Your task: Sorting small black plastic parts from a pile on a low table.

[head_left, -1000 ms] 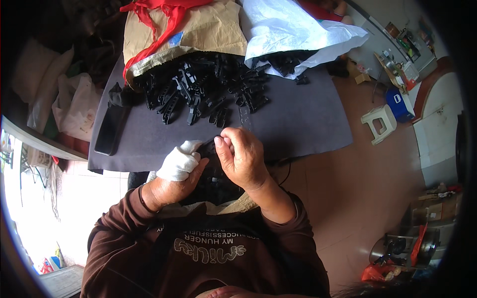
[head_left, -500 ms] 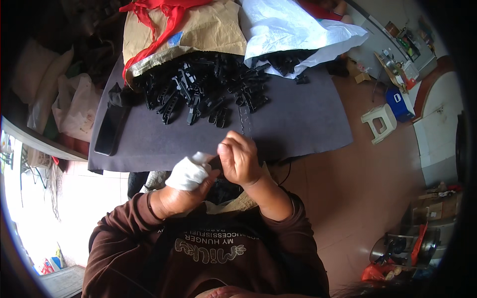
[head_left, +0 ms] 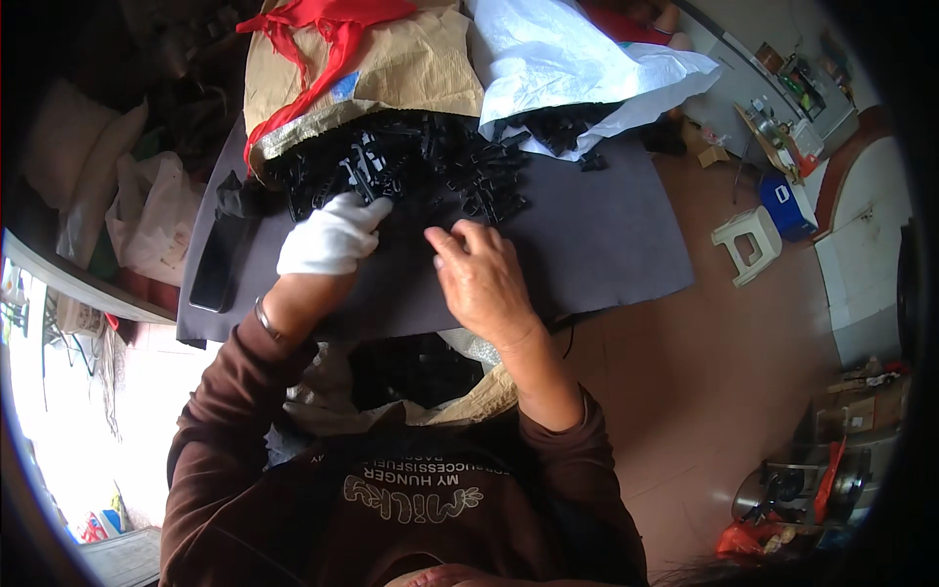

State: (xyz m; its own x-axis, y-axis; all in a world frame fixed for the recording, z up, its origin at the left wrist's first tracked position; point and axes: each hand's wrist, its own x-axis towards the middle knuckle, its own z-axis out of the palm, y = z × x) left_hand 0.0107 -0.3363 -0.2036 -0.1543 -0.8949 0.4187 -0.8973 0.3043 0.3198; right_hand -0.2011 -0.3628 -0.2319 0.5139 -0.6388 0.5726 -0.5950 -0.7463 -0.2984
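Note:
My left hand (head_left: 331, 235), in a white glove with bare fingertips, reaches to the front edge of a heap of black plastic pieces (head_left: 479, 181). Its fingertips touch the pieces, but the dark heap makes the grip hard to see. To its right, my bare right hand (head_left: 481, 279) hovers over the grey-covered table (head_left: 606, 245). Its thumb and fingers are loosely bent and apart, with nothing seen between them. The heap spills from a brown paper sack (head_left: 411, 64) and a white woven sack (head_left: 558, 73) at the far side.
A dark phone (head_left: 213, 264) lies at the table's left edge. Below the near edge, an open sack (head_left: 489, 391) holds dark contents against my body. A red cloth strip (head_left: 342, 59) lies over the brown sack. A cream stool (head_left: 745, 245) and blue box (head_left: 785, 205) stand right.
Both hands were close together near my body. My left hand has gone forward and left to the heap; my right hand has moved slightly forward and its fingers have loosened.

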